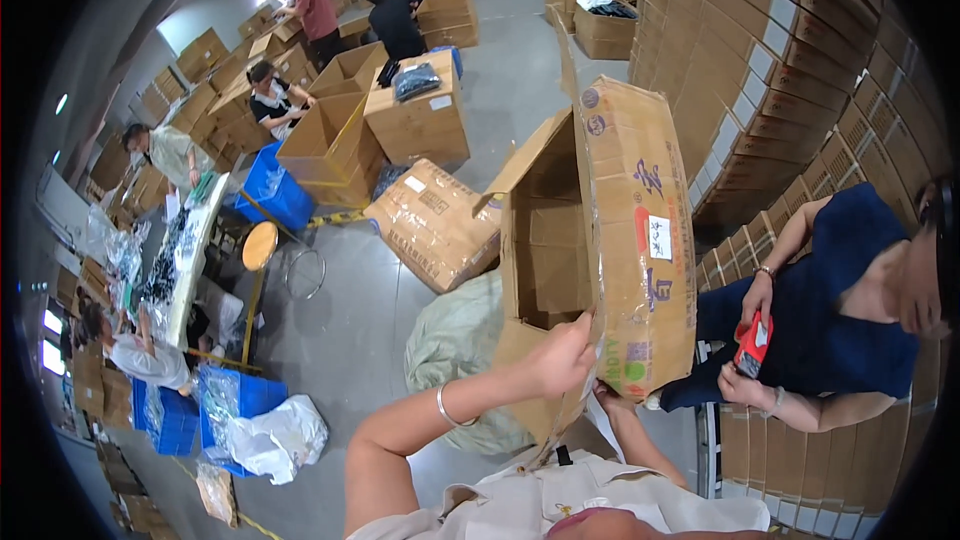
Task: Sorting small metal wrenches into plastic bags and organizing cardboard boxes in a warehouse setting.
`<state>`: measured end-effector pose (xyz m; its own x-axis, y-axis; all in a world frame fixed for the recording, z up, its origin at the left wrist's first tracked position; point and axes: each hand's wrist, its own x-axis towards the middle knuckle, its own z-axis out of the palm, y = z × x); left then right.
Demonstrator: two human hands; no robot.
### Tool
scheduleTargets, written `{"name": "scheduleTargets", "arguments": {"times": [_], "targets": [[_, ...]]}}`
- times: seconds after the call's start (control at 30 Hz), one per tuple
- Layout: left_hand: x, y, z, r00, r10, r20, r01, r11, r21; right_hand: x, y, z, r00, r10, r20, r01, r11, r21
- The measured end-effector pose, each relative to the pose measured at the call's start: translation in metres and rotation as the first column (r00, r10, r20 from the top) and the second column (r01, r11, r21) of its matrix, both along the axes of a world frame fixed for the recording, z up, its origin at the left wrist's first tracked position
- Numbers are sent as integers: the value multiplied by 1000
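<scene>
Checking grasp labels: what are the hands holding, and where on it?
Both grip a large open cardboard box, tipped on its side: left hand on the lower opening edge, right hand under its bottom corner, mostly hidden.

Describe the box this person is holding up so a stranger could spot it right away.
Left of the tall wall of stacked cartons, find the big empty cardboard box. The left hand and right hand grip its bottom. Unlike the other boxes, it is off the floor, its open side facing left.

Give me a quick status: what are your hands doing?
Left hand grips open cardboard box at lower edge. Right hand supports it underneath, mostly hidden. Box tipped up, looks empty. Seated person close right.
</scene>
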<state>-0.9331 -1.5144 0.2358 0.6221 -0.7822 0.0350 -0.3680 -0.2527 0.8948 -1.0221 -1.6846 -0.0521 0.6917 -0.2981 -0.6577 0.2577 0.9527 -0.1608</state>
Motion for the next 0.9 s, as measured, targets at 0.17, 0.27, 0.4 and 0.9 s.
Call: {"name": "scheduleTargets", "arguments": {"times": [0.17, 0.27, 0.4, 0.9], "targets": [[80, -65, 64, 987, -63, 148, 46, 992, 114, 135, -60, 33, 985, -148, 86, 149, 989, -11], [191, -102, 64, 877, 149, 456, -60, 977, -205, 242, -84, 68, 977, -173, 124, 175, 984, -8], [315, -139, 128, 855, 387, 346, -165, 835, -525, 446, -172, 133, 743, 106, 661, 30, 981, -191], [32, 266, -308, 339, 934, -116, -807, 352, 474, 175, 39, -163, -328, 790, -518, -843, -493, -218]]}}
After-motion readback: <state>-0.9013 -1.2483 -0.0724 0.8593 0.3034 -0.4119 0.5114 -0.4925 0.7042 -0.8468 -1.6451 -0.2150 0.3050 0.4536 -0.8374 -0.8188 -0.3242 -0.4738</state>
